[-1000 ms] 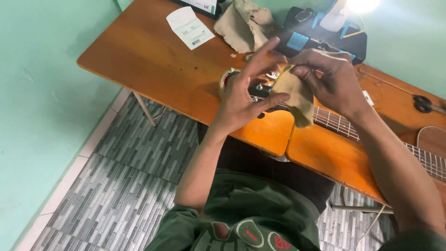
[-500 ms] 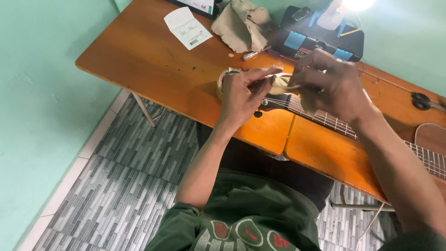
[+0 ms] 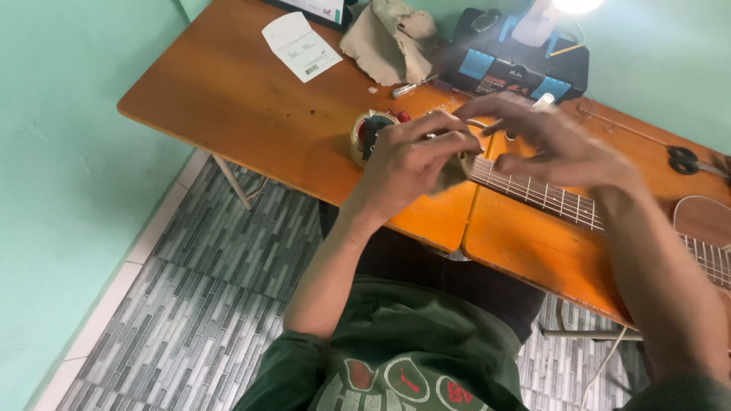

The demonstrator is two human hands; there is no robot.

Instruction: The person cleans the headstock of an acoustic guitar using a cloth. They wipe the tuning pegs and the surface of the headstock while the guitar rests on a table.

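Observation:
A guitar lies across the orange wooden table (image 3: 228,91), its fretted neck (image 3: 541,194) running right toward the body (image 3: 704,221). My left hand (image 3: 407,156) sits over the headstock end, fingers closed on a small beige cloth (image 3: 451,172). A roll of tape (image 3: 367,133) rests just left of that hand. My right hand (image 3: 552,144) hovers over the neck, blurred, with its fingers spread and nothing visible in them. The headstock itself is hidden under my hands.
At the back of the table are a paper slip (image 3: 301,46), a crumpled beige rag (image 3: 388,38), a small tool (image 3: 411,87), a black and blue case (image 3: 510,65) and a lit lamp (image 3: 571,6). Black scissors (image 3: 689,161) lie far right. Grey tiled floor (image 3: 190,304) lies below.
The cloth has passed from under my right hand to my left hand's grip. My right hand has lifted off and spread over the neck. The view has shifted slightly.

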